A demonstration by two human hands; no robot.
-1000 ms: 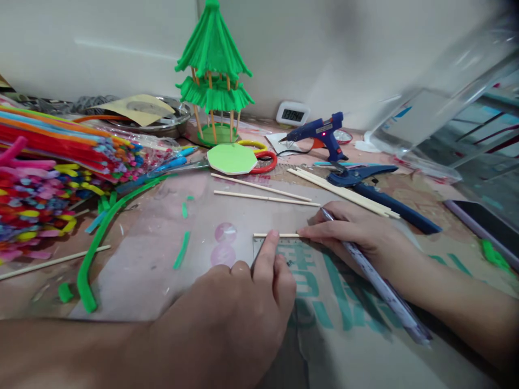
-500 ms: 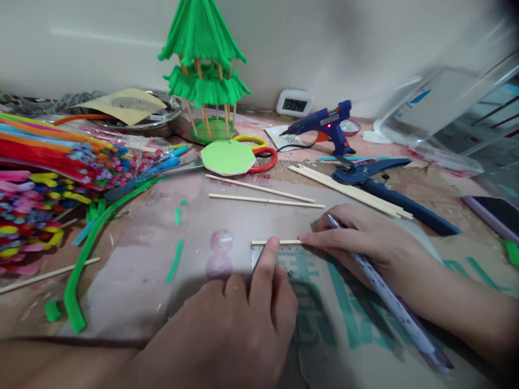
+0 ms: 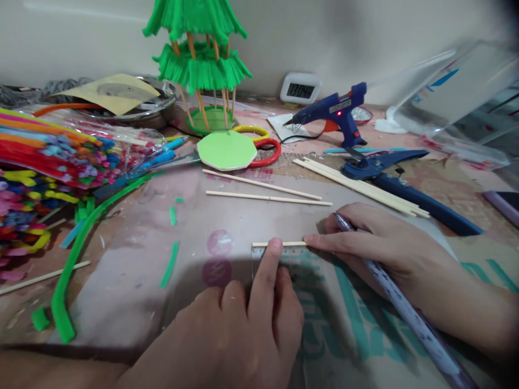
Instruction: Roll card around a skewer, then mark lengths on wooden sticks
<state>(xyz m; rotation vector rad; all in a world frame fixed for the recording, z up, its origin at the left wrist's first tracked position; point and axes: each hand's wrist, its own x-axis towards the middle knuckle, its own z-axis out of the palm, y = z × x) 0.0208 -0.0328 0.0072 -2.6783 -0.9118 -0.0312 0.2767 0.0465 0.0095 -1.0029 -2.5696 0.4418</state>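
A short length of thin wooden stick (image 3: 298, 243) lies along the top edge of a clear ruler (image 3: 257, 256). My left hand (image 3: 243, 319) presses down here, its index fingertip on the stick and its other fingers curled; most of the ruler is hidden under it. My right hand (image 3: 377, 243) pinches the right end of the stick between thumb and finger. A pen (image 3: 405, 302) with a patterned pale barrel is also held in that hand, its tip pointing up and away. Beyond the hands lie two longer wooden sticks (image 3: 267, 198).
A green pipe-cleaner tower (image 3: 203, 67) stands behind a green octagon card (image 3: 227, 150) and scissors (image 3: 267, 153). A glue gun (image 3: 332, 113) with a red light, more sticks (image 3: 360, 187) and blue cutters (image 3: 405, 189) sit right. Bundled pipe cleaners (image 3: 52, 156) fill the left.
The view has moved slightly closer, so surrounding things appear larger and shifted outward. Both hands keep their place on the stick and ruler, and the pen stays in my right hand.
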